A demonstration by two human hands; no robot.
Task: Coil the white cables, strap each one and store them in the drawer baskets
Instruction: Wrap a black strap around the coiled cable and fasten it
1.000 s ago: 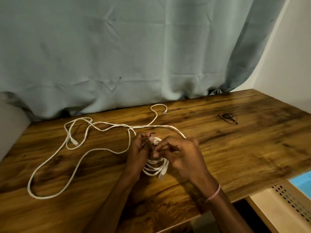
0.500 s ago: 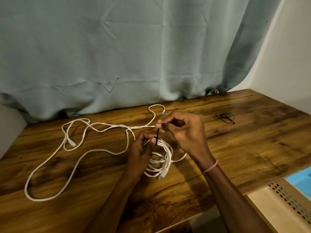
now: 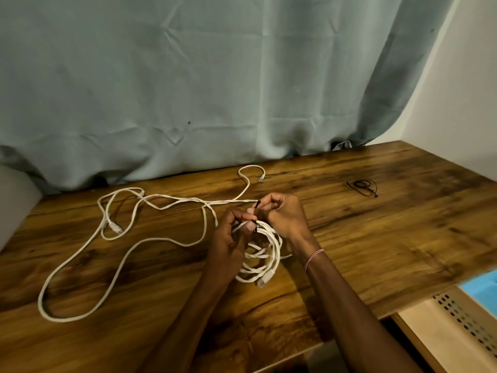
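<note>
behind the left hand, the coiled cable is half hidden.

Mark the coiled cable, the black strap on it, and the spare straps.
coiled cable (image 3: 277, 249): head view, outer loops.
black strap (image 3: 257, 204): head view, upper end.
spare straps (image 3: 363, 185): head view, middle of bundle.

wooden table | loose white cable sprawled left | black ties far right

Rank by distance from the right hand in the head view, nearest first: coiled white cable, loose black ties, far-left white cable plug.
1. Coiled white cable: beneath the right hand, which pinches its black strap.
2. Loose black ties: back right.
3. White cable plug: far left.
</note>
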